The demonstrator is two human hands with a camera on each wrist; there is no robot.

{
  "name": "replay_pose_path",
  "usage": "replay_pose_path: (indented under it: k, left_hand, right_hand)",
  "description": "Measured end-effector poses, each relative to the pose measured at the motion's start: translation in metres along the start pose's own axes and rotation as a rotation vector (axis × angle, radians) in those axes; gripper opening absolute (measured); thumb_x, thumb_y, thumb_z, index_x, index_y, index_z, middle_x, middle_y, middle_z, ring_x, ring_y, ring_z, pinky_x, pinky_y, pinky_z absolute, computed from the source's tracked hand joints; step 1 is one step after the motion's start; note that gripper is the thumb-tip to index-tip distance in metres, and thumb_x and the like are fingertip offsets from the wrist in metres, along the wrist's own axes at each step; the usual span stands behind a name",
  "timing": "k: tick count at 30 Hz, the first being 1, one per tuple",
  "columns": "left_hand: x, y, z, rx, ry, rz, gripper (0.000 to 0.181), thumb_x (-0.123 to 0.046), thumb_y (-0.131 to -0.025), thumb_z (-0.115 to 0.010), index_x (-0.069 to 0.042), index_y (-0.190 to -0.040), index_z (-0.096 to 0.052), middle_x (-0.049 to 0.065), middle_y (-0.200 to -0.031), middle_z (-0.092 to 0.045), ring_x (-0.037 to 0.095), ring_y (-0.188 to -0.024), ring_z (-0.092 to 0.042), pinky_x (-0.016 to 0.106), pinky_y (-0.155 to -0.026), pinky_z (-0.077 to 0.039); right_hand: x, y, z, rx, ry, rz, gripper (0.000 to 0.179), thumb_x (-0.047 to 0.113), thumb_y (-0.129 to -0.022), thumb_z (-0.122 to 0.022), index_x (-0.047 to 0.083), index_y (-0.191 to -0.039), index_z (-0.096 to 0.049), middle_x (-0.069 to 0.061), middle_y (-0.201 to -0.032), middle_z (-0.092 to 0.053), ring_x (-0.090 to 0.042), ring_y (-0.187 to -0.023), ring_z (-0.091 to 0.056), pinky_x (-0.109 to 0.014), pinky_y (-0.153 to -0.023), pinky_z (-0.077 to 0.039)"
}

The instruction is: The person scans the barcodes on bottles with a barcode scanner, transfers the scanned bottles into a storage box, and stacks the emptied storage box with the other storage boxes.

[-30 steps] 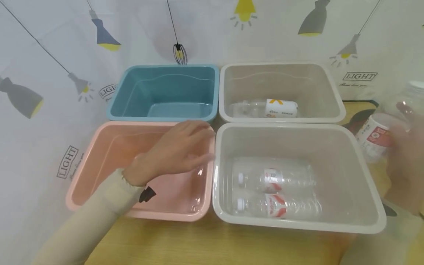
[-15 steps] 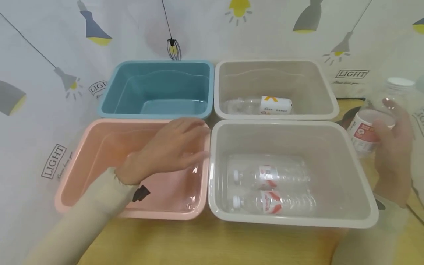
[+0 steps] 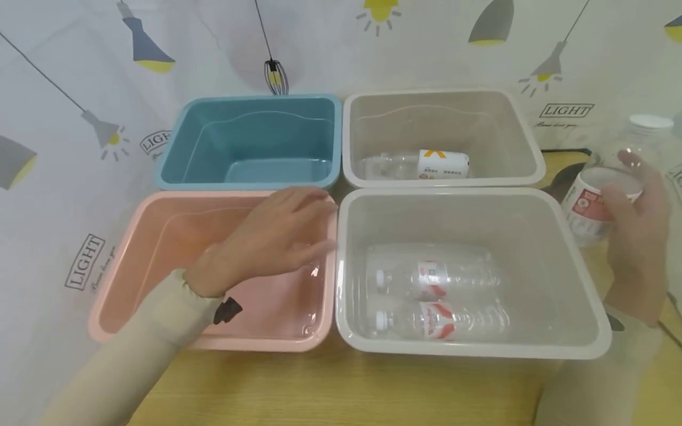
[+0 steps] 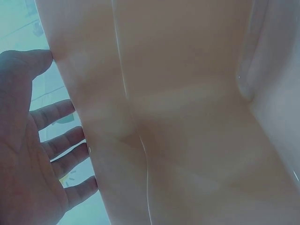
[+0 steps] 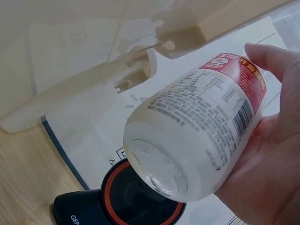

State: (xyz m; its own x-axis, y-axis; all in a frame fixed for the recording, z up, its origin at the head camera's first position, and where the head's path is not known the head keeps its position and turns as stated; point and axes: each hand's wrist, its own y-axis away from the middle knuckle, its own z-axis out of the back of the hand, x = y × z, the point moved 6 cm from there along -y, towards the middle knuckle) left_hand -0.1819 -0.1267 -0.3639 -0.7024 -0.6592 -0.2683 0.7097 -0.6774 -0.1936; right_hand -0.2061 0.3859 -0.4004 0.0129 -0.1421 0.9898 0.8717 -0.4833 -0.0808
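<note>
In the head view my right hand (image 3: 636,231) grips a clear plastic bottle (image 3: 588,204) with a white cap and a red-and-white label, tilted beside the near right bin. The right wrist view shows the bottle's base (image 5: 157,171) facing the camera, the thumb over the label. My left hand (image 3: 266,236) reaches across the pink bin (image 3: 213,346), fingers extended at its right rim. Seen from the left wrist, those fingertips (image 4: 79,190) lie along the bin's edge, pinching nothing. Two clear bottles (image 3: 439,321) lie in the near light-grey bin (image 3: 474,349).
A teal bin (image 3: 256,186) stands at the back left. Behind the near grey bin, a beige-grey bin (image 3: 442,97) holds one bottle with a white label (image 3: 444,164). A dark round object with an orange-red ring (image 5: 136,192) lies on the right, below the held bottle.
The head view has turned slightly right, so the bins sit further left and my right hand shows more fully. The bottle stays in its grip. My left hand has stayed at the pink rim.
</note>
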Motion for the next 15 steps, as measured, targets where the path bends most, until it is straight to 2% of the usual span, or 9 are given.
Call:
replay_pose_path:
  k: [5,8,12,15]
  left_hand:
    - [-0.0013,-0.0008,0.0011,-0.030,0.004,-0.018,0.054,-0.051,-0.099,-0.067,-0.014,-0.139,-0.065,0.012,-0.148,-0.059,0.031,-0.140,-0.054,0.047,-0.124,-0.043]
    - [-0.0018,-0.0003,0.0008,-0.029,0.012,-0.021,0.054,-0.050,-0.100,-0.067,-0.014,-0.139,-0.065,0.012,-0.148,-0.060,0.031,-0.140,-0.054,0.047,-0.124,-0.043]
    - [-0.0022,0.0000,0.0011,-0.024,0.010,-0.018,0.054,-0.051,-0.100,-0.066,-0.014,-0.139,-0.064,0.012,-0.148,-0.059,0.031,-0.141,-0.054,0.048,-0.124,-0.042]
    - [-0.0021,0.0002,0.0013,-0.014,0.002,-0.010,0.054,-0.051,-0.100,-0.065,-0.015,-0.140,-0.064,0.011,-0.148,-0.059,0.030,-0.141,-0.053,0.047,-0.124,-0.042]
  right_hand:
    - [0.0020,0.0024,-0.0033,0.002,-0.058,0.018,0.050,0.002,-0.098,-0.055,0.017,-0.146,-0.060,0.002,-0.131,-0.061,-0.011,-0.107,-0.057,-0.009,-0.081,-0.050]
    - [0.0016,0.0025,-0.0017,-0.004,0.001,0.004,0.052,0.005,-0.099,-0.053,0.021,-0.149,-0.057,0.004,-0.135,-0.058,-0.009,-0.107,-0.056,-0.009,-0.082,-0.048]
    - [0.0002,0.0007,-0.0003,-0.007,0.025,-0.031,0.054,0.006,-0.099,-0.052,0.025,-0.150,-0.055,0.006,-0.141,-0.054,-0.008,-0.108,-0.055,-0.010,-0.084,-0.046]
    - [-0.0005,0.0003,0.0013,0.001,0.106,-0.070,0.055,0.010,-0.102,-0.051,0.030,-0.153,-0.051,0.009,-0.146,-0.050,-0.007,-0.114,-0.053,-0.009,-0.086,-0.043]
